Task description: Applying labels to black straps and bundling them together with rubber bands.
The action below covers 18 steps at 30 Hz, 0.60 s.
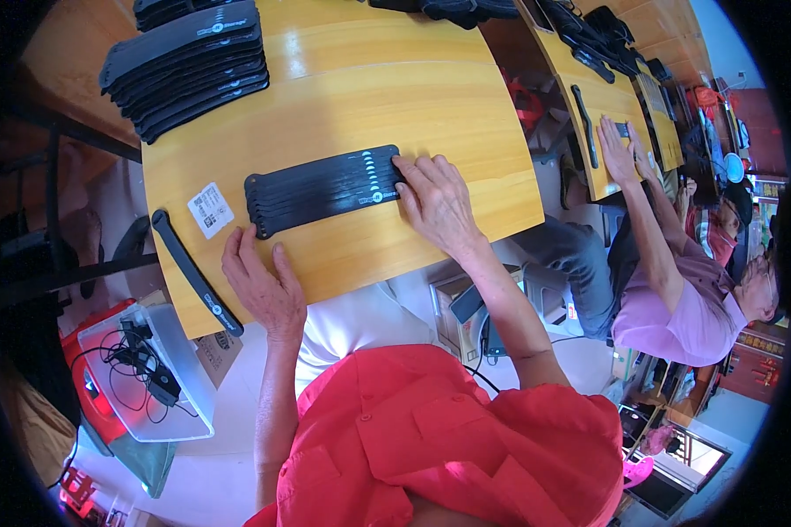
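On the wooden table in front of me lies a row of flat black straps [321,191], overlapping side by side, with white marks at their right ends. My right hand [437,198] rests at that right end, thumb and index finger touching the straps' edge, fingers stretched out. Beside the row's lower left corner is my left hand [265,279], fingers apart and holding nothing; a fingertip is close to the corner, and I cannot tell if it touches. Left of this hand a single black strap [195,272] lies along the table edge. Nearby is a white printed label [210,211].
A tall stack of black straps [189,70] stands at the table's far left. Below the left edge, a clear plastic bin [185,378] holds cables and adapters. To the right, a person in a pink shirt [677,303] works at another table [602,105].
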{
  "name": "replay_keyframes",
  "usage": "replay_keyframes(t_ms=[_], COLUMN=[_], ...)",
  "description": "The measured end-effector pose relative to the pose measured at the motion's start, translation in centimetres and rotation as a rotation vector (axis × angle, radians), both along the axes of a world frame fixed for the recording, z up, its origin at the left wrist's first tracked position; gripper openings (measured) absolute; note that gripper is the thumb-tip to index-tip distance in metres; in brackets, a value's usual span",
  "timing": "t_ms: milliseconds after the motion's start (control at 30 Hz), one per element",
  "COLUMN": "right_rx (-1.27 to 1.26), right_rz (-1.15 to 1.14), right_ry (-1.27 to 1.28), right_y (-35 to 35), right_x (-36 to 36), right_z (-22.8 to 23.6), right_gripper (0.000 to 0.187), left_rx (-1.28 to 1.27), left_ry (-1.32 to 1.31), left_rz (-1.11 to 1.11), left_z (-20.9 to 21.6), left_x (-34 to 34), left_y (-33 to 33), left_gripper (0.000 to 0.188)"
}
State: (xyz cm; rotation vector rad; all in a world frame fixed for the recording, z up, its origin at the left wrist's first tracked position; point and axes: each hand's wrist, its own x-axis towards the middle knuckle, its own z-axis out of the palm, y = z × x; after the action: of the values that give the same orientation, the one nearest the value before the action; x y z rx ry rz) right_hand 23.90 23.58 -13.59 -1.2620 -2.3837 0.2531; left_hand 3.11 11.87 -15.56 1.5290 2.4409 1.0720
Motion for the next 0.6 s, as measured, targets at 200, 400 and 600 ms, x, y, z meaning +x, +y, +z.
replay_keyframes(t_ms=[200,400,600], right_rx=[-0.014,-0.031,-0.025], right_rz=[0.009,-0.013,-0.001], right_ry=[-0.013,0.011,-0.043], right_y=[0.33,0.29,0.50], right_x=[-0.04,-0.12,-0.29], right_z=[0.23,0.50,0.13], right_gripper=[0.030,0.031,0.030], left_rx=[0.000,0.016,0.014], left_ry=[-0.003,-0.004,-0.007], left_rz=[-0.002,-0.022,-0.019], left_z=[0.00,-0.21,-0.23], left_x=[-0.05,-0.17,-0.11], left_y=[-0.05,-0.12,-0.13], left_gripper=[0.032,0.035,0.035])
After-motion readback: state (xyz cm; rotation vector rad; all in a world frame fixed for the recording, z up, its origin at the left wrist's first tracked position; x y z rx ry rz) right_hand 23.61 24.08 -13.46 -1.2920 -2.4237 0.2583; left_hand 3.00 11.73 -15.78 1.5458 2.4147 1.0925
